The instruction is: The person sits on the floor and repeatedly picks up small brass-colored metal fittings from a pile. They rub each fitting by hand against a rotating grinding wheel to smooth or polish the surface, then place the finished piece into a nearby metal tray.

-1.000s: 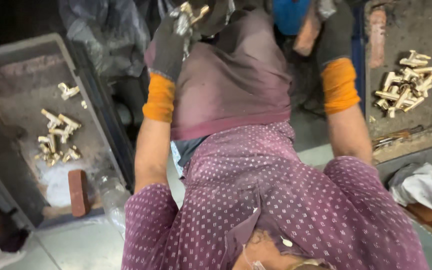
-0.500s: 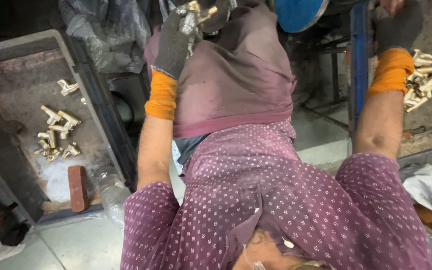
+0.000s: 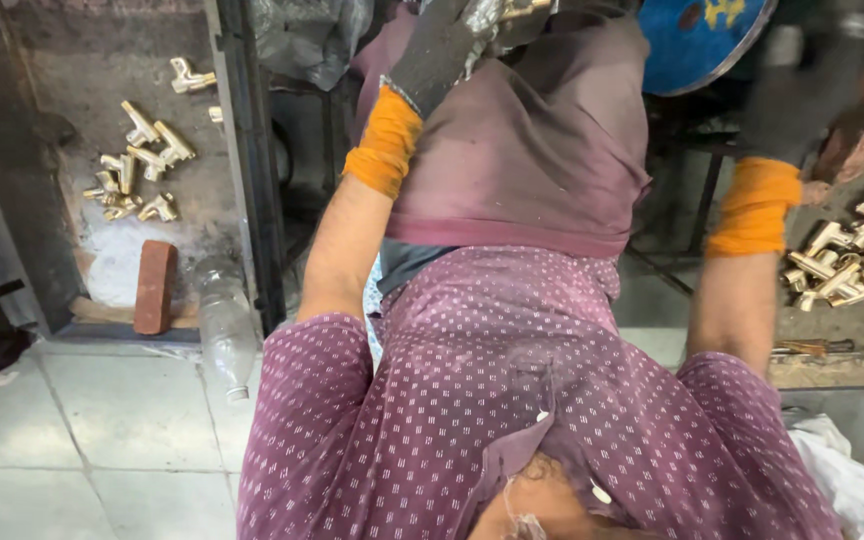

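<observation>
My left hand (image 3: 442,50), in a dark glove with an orange cuff, is raised at the top of the view and grips a brass fitting (image 3: 514,10) over my lap, which a mauve cloth covers. My right hand (image 3: 797,100), gloved the same way, is blurred at the upper right. It hovers just above and left of a pile of brass fittings (image 3: 852,255) lying on a dusty surface. Whether the right hand holds anything is unclear.
A dark metal tray (image 3: 242,170) on the left holds several brass fittings (image 3: 137,165), white powder and a red brick (image 3: 155,285). A clear plastic bottle (image 3: 224,335) leans at the tray's corner. A blue round object (image 3: 697,40) sits at top right. White cloth (image 3: 852,480) lies at the lower right.
My right hand swung from the middle of the view out to the right, then dropped slightly toward the fittings pile. The left hand stayed raised with its fitting.
</observation>
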